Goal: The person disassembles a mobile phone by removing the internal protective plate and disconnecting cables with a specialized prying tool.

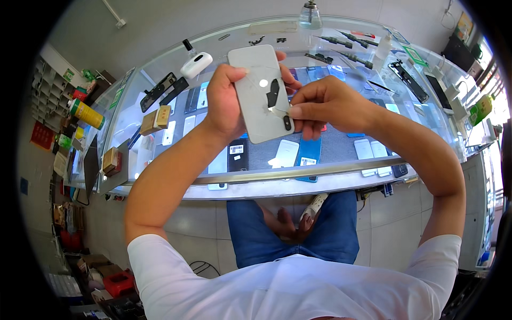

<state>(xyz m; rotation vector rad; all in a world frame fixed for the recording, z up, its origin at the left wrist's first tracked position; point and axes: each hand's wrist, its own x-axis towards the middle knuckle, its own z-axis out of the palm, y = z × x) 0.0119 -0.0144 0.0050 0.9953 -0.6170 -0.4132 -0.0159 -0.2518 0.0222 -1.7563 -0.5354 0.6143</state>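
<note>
A white smartphone (255, 80) is held back side up above the glass counter, tilted slightly. Its back glass is cracked, with a dark bare patch (273, 95) beside the round logo and above the camera bump (287, 123). My left hand (226, 98) is closed around the phone, thumb on the near left edge and fingertips showing past the right edge. My right hand (325, 104) is at the lower right edge, thumb and forefinger pinched at a shiny flake of back glass (279, 110) bordering the dark patch.
Several phones lie inside the counter (341, 159). On top are a white rounded case (196, 65), a dark phone frame (158, 92), small boxes (156, 120), screwdrivers (352, 57), tweezers (382, 87), a glass bottle (310, 16), phone parts (409, 81) and a yellow bottle (86, 113).
</note>
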